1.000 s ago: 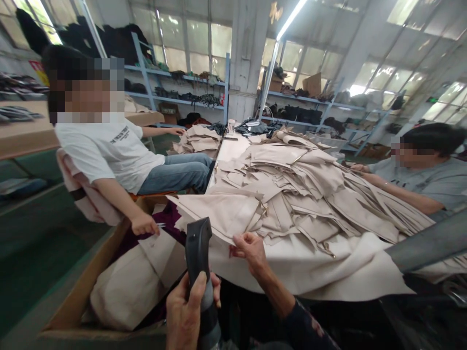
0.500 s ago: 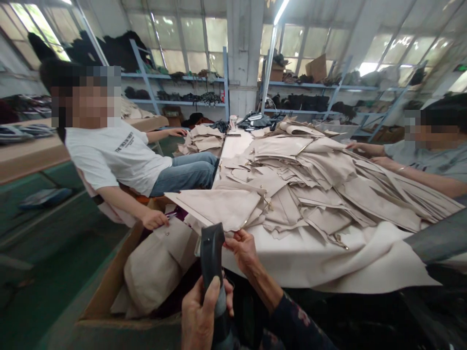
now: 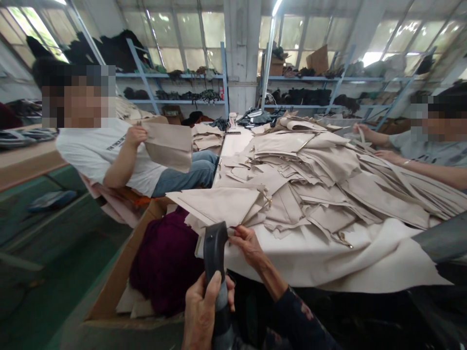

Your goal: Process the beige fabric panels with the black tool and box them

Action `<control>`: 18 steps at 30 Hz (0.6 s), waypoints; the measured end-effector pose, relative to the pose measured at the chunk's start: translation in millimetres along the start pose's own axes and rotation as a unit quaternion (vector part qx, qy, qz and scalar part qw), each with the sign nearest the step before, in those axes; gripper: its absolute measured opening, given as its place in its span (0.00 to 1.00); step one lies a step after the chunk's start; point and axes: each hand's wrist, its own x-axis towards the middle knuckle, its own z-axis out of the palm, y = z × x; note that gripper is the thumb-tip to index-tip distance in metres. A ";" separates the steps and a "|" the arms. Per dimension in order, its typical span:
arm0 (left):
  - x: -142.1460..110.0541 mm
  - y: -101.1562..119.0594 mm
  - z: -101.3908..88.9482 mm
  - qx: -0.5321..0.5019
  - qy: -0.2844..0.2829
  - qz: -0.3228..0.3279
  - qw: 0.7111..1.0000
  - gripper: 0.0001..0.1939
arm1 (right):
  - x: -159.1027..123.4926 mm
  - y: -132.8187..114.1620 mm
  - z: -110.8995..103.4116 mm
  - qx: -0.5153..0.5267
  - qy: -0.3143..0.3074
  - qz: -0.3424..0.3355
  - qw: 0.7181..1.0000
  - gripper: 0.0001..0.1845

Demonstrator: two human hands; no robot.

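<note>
My left hand (image 3: pixel 204 304) is wrapped around a black tool (image 3: pixel 215 250) with a curved, flattened head and a greyer lower part, held upright by the table corner. Just right of the tool's head, my right hand (image 3: pixel 248 243) has thumb and fingers pinched together on something small and pale that I cannot make out. Its fingers are close to the lower edge of a beige bag piece (image 3: pixel 222 201), which overhangs the table corner. Behind lies a large heap of similar beige pieces (image 3: pixel 314 155), some with zippers and metal pulls.
A cardboard box (image 3: pixel 109 277) holding dark purple cloth (image 3: pixel 164 257) and beige pieces stands left of the table (image 3: pixel 292 257). One co-worker (image 3: pixel 134 165) sits at left, holding up a beige panel (image 3: pixel 170 143). Another person (image 3: pixel 430 146) handles beige strips at right.
The left co-worker has lifted a beige panel out of the box, uncovering the purple cloth. At right, the other person has raised a strip. My hands have barely moved.
</note>
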 end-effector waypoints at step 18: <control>16.8 2.3 -4.1 0.028 0.019 0.016 0.999 0.22 | 12.9 0.2 1.9 0.147 -0.003 -0.002 0.989 0.21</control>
